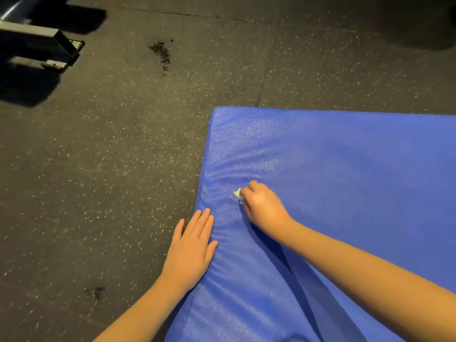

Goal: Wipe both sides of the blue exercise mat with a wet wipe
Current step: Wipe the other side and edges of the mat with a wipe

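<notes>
A person kneeling over a blue exercise mat [345, 181] presses a small balled-up white wet wipe [237, 193] to its upper surface with the right hand [261, 206]. Its fingers [254, 187] are curled tight around the wad, so only a corner of it shows at the knuckles. The wipe touches the mat near the left edge, a little below the far left corner, and the cover wrinkles around it.

The left hand [192, 245] lies palm down across that same edge, fingers [204, 220] straight and close together, thumb spread onto the blue cover. The mat lies flat on a dark speckled rubber floor [111, 169]. A patch of dark crumbs [161, 53] lies on the floor beyond the mat. The foot of a grey metal frame [42, 45] stands at the far left.
</notes>
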Demonstrator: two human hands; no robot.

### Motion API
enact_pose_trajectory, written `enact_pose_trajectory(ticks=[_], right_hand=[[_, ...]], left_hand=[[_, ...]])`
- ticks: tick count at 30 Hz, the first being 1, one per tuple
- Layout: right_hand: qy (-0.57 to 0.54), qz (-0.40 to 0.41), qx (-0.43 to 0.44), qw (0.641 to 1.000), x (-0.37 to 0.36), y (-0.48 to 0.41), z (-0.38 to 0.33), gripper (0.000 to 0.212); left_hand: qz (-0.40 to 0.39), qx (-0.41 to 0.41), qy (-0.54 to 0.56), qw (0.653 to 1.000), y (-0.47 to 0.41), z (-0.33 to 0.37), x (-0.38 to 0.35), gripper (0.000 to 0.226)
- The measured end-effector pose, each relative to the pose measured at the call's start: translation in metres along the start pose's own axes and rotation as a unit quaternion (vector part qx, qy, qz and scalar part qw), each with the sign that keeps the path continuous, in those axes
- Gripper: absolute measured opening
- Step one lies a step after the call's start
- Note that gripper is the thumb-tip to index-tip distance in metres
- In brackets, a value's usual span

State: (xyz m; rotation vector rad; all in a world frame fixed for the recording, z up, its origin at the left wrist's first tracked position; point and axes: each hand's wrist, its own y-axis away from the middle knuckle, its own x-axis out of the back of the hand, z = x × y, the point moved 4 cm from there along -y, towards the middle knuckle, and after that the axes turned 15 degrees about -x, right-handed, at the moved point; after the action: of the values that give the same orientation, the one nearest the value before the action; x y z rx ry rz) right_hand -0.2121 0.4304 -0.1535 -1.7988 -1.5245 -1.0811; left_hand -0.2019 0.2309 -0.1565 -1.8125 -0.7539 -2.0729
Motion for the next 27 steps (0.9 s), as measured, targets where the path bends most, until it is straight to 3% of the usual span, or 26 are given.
enact_pose_trajectory(ticks=[2,4,5,7,9,11,16,17,22,27], right_hand=[[0.005,-0.061,0.068,0.996,-0.014,0.031,-0.022,0.010],[0.004,-0.129,0.123,0.984,-0.020,0.060,-0.031,0.024],[0.012,-0.146,0.132,0.980,-0.018,0.063,-0.029,0.021],[0.022,-0.113,0.103,0.988,-0.010,0.051,-0.013,0.005],[0.002,-0.055,0.014,0.998,-0.001,0.033,0.003,0.010],[-0.004,-0.009,-0.022,1.000,0.003,0.036,0.002,0.009],[0.017,-0.181,0.088,0.980,-0.017,0.098,-0.039,0.020],[0.025,-0.187,0.085,0.978,-0.016,0.096,-0.035,0.019],[0.017,-0.061,-0.025,0.998,-0.015,0.082,-0.017,0.008],[0.010,-0.183,0.099,0.978,-0.013,0.132,-0.050,0.012]], left_hand=[[-0.003,0.004,0.004,1.000,0.001,0.000,0.002,0.057],[0.004,0.013,0.017,1.000,0.005,0.004,0.004,0.055],[0.008,0.015,0.025,1.000,0.010,0.007,0.005,0.055],[0.024,0.012,0.034,0.999,0.023,0.016,0.006,0.053],[0.036,0.023,0.046,0.998,0.036,0.023,0.004,0.052],[0.030,0.042,0.062,0.997,0.044,0.025,0.002,0.052],[-0.046,0.059,0.071,0.995,0.041,0.025,0.002,0.054],[-0.057,0.063,0.071,0.994,0.042,0.027,0.003,0.054],[-0.027,0.069,0.110,0.991,0.058,0.039,0.002,0.063],[-0.039,0.084,0.147,0.985,0.068,0.044,0.003,0.087]])
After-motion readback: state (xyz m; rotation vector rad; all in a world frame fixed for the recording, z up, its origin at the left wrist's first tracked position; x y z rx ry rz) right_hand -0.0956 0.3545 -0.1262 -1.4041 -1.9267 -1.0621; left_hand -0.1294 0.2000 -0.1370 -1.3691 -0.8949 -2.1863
